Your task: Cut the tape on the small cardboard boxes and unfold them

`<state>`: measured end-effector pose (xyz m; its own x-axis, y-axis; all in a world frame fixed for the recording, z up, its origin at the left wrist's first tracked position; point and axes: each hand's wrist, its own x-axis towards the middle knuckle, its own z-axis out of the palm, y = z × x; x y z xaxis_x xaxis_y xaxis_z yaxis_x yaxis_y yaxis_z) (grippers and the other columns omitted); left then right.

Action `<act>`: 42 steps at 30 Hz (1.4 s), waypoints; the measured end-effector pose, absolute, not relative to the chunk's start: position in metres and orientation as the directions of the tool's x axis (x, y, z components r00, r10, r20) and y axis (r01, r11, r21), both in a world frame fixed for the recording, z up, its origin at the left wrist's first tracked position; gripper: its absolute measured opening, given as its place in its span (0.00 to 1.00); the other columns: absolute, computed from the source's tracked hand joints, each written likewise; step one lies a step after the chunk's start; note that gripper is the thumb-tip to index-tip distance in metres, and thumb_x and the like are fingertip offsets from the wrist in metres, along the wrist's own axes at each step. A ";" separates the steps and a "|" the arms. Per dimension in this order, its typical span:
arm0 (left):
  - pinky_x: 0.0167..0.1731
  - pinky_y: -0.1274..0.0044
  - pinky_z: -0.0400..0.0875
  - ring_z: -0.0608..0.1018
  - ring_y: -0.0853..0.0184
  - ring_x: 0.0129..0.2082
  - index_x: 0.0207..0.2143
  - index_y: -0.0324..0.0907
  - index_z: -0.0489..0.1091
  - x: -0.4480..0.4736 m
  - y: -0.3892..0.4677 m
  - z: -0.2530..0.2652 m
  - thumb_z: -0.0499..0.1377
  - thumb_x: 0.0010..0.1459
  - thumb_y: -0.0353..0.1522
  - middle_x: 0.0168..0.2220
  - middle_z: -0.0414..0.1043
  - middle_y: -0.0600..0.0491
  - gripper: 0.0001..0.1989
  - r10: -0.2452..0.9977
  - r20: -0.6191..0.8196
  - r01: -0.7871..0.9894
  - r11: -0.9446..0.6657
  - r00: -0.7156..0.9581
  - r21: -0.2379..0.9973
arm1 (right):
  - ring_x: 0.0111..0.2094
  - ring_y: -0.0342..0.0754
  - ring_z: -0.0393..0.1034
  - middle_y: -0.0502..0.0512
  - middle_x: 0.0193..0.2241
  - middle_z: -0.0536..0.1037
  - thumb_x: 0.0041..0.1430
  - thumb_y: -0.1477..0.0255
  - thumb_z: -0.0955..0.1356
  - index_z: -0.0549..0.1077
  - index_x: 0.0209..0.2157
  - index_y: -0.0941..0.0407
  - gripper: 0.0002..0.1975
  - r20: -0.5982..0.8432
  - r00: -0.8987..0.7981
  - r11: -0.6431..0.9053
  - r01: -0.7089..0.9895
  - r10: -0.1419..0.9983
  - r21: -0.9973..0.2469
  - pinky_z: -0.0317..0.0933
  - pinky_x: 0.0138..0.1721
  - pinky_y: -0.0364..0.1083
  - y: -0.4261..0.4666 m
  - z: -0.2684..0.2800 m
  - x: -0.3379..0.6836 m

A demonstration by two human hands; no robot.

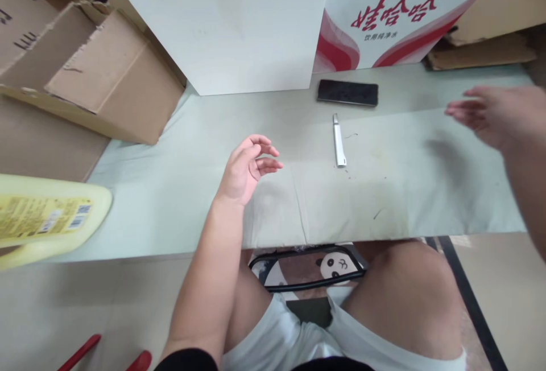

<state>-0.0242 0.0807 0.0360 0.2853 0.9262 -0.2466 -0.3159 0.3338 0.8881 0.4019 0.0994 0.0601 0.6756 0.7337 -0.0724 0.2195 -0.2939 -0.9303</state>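
My left hand (251, 167) is over the middle of the cloth-covered table (191, 189), its fingers loosely curved and apart, with nothing in it. At the far right, my right hand (486, 114) is raised above the cloth and casts a shadow on it. Its fingers are half bent and slightly blurred, and no object shows in them. Between the hands lies a slim white tool (338, 142) with a metal-looking tip; its exact kind is unclear. Just beyond it, a black phone (347, 93) rests flat, screen up.
White boxes (239, 29) and a red-and-white printed carton (384, 24) line the back. Open cardboard boxes (123, 75) stand at left, with more cardboard (482, 52) at back right. A pale yellow bottle (55, 211) is at the left edge. Small dark scraps dot the cloth.
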 end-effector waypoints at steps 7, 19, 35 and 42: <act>0.28 0.80 0.77 0.82 0.71 0.25 0.35 0.43 0.68 -0.025 0.079 0.038 0.69 0.44 0.42 0.28 0.76 0.60 0.19 0.936 -0.248 -0.321 0.322 0.250 0.891 | 0.22 0.40 0.74 0.54 0.23 0.78 0.67 0.80 0.64 0.75 0.36 0.59 0.08 -0.371 0.520 -0.427 -0.013 0.770 -0.904 0.68 0.26 0.39 0.039 0.047 0.302; 0.28 0.80 0.75 0.80 0.72 0.24 0.34 0.45 0.66 -0.046 0.080 0.037 0.67 0.45 0.44 0.28 0.73 0.59 0.19 0.966 -0.253 -0.275 0.257 0.053 0.926 | 0.47 0.57 0.74 0.62 0.44 0.82 0.65 0.72 0.64 0.77 0.42 0.55 0.10 0.162 -0.374 0.380 0.640 0.913 -0.668 0.63 0.48 0.56 -0.005 -0.031 0.147; 0.70 0.60 0.18 0.44 0.53 0.72 0.41 0.48 0.63 -0.192 0.190 0.133 0.69 0.29 0.19 0.49 0.65 0.58 0.35 0.826 0.392 0.796 0.107 -0.404 0.595 | 0.47 0.55 0.68 0.60 0.43 0.80 0.69 0.73 0.63 0.78 0.38 0.56 0.11 0.148 -0.439 0.441 0.701 0.886 -0.560 0.54 0.47 0.53 -0.002 -0.036 0.147; 0.64 0.54 0.47 0.68 0.51 0.53 0.25 0.45 0.63 -0.193 0.178 0.133 0.70 0.34 0.25 0.24 0.55 0.57 0.19 0.805 0.362 0.806 0.224 -0.470 0.548 | 0.45 0.55 0.70 0.59 0.41 0.81 0.68 0.73 0.63 0.77 0.35 0.55 0.11 0.179 -0.433 0.452 0.691 0.884 -0.564 0.54 0.45 0.53 -0.001 -0.036 0.148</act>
